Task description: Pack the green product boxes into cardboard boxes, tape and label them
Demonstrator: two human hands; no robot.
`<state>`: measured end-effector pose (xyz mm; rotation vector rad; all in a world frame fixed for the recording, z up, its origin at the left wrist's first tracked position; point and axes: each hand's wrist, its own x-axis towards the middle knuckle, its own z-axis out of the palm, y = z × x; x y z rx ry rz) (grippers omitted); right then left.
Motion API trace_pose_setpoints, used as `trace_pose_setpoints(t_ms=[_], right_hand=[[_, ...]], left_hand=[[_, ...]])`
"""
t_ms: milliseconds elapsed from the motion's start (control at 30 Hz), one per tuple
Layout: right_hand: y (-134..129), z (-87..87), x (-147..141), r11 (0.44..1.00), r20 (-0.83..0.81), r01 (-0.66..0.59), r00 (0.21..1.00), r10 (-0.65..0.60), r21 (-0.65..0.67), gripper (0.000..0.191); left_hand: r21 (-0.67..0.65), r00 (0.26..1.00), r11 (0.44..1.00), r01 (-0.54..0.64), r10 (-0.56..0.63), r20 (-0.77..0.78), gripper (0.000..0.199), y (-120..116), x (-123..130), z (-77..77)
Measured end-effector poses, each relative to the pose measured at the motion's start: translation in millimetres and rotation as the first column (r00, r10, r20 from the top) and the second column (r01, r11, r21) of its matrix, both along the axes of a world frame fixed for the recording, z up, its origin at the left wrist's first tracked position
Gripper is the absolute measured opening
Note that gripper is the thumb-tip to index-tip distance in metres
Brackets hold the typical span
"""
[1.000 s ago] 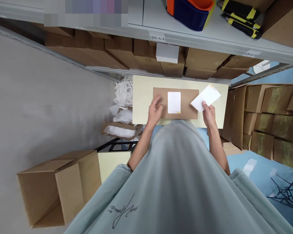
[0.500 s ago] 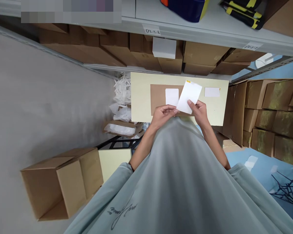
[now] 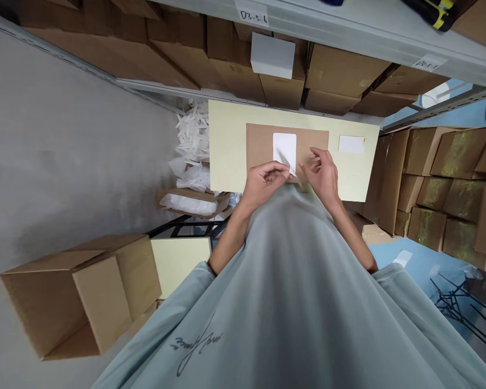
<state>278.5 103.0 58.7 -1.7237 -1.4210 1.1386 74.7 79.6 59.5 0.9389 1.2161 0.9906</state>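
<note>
A flat brown piece of cardboard lies on the pale yellow board, with a white paper rectangle on it. My left hand pinches thumb to fingers over the lower edge of that rectangle. Between its fingertips is a white card, turned nearly edge-on, so only a thin sliver shows. My right hand hovers over the cardboard's right part, fingers curled and thumb apart, holding nothing I can see. Another white card with a small yellow mark lies farther right on the board.
Cardboard boxes fill the shelf behind the board, and more boxes are stacked at right. White shredded paper is at the board's left. An open carton stands lower left. Black thin rods lie at lower right.
My right hand has let go of the white card and opened. The card has tilted from facing me to nearly edge-on at my left fingertips. The view has shifted slightly.
</note>
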Motion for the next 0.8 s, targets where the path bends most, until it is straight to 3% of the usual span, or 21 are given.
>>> trace_pose_setpoints(t_ms=[133, 200, 400, 500, 600, 733, 800], right_hand=[[-16, 35.9, -12, 0.967, 0.061, -0.206, 0.978, 0.198, 0.151, 0.025], [-23, 48.3, -20, 0.951, 0.085, -0.252, 0.967, 0.24, 0.181, 0.018], [-32, 50.9, -48, 0.955, 0.17, -0.224, 0.967, 0.192, 0.196, 0.01], [-35, 45.8, -63, 0.967, 0.171, -0.189, 0.972, 0.16, 0.169, 0.011], [-38, 39.2, -74, 0.982, 0.128, -0.116, 0.987, 0.098, 0.146, 0.01], [-41, 35.2, -65, 0.993, 0.076, 0.062, 0.995, -0.07, 0.105, 0.008], [-45, 38.2, -53, 0.975, 0.059, 0.2, 0.977, -0.206, 0.1, 0.007]], left_hand=[[0.092, 0.993, 0.996, 0.005, 0.006, -0.119, 0.023, -3, -8, 1.9], [0.137, 0.987, 0.99, 0.026, -0.003, -0.161, 0.02, -4, -13, 3.8], [0.168, 0.981, 0.983, 0.069, -0.037, -0.19, 0.017, -2, -31, 5.7], [0.125, 0.978, 0.989, 0.083, -0.056, -0.203, 0.018, -4, -42, -0.9], [0.072, 0.965, 0.995, 0.069, -0.049, -0.258, 0.013, -5, -64, -18.7], [0.01, 0.898, 0.996, -0.089, 0.084, -0.431, 0.005, 11, -126, -52.3], [-0.025, 0.888, 0.987, -0.16, 0.133, -0.44, 0.007, 25, -163, -63.7]])
